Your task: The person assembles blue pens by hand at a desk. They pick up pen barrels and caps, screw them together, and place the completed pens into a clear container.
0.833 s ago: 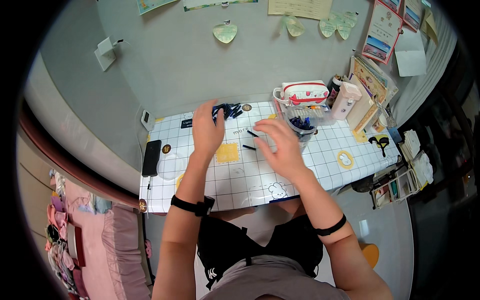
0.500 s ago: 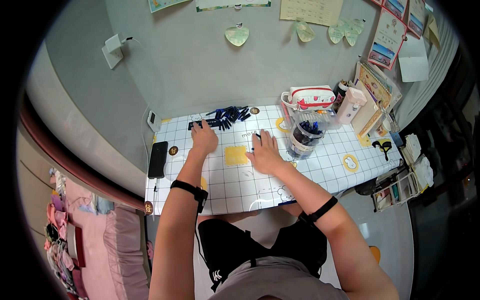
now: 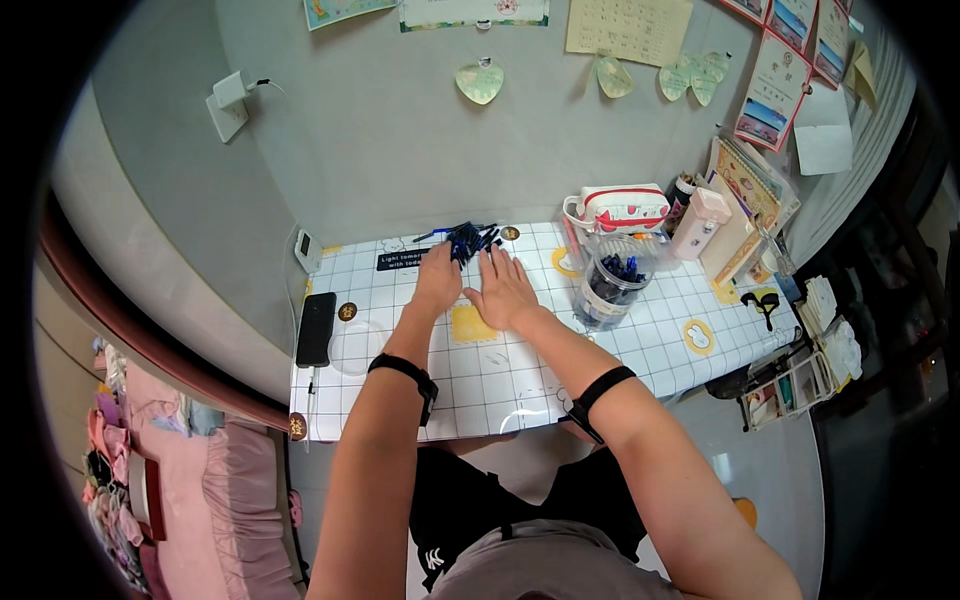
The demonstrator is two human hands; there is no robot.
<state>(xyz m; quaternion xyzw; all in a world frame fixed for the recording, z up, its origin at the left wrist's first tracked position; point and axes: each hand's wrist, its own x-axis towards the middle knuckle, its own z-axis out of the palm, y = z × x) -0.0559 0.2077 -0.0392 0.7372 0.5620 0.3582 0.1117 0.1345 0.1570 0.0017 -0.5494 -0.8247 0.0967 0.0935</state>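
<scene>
Pens [image 3: 470, 240]: far table edge; light, stiff, roll-prone; grip mid-barrel | left hand [image 3: 437, 283]: flat, touching pile, holding nothing | right hand [image 3: 503, 291]: flat, empty

left hand [image 3: 437, 285]: bare, black watch-like band on wrist | right hand [image 3: 503, 290]: bare, black band on forearm below elbow | forearms: no sleeves | torso: grey top | legs: black shorts, small white mark on one leg
</scene>
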